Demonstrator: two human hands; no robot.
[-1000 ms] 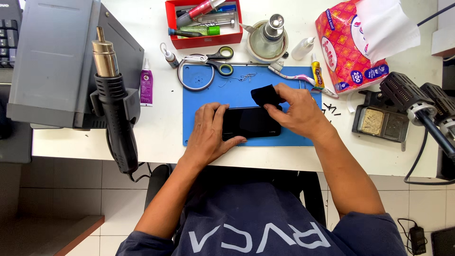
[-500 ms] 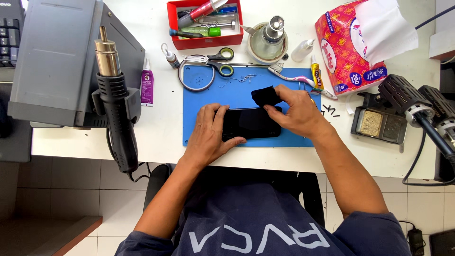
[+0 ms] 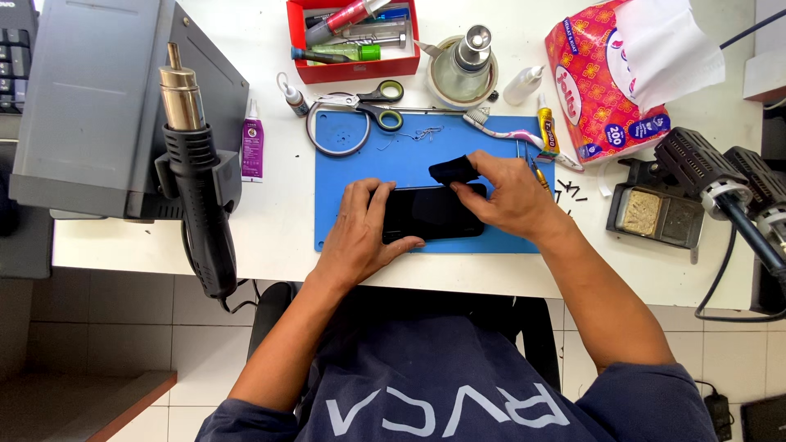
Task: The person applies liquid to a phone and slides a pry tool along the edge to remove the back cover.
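Scissors (image 3: 378, 104), red tray (image 3: 354, 72), tissue pack (image 3: 610, 82), hot-air gun (image 3: 199, 176).

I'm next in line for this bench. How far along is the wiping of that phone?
Done: the flat black phone lies glass up on the blue rubber mat. In hand: the left hand steadies its left end while the right hand presses a small dark cloth at its upper edge. Left: most of the glass lies outside the cloth; whether it's clean can't be told.
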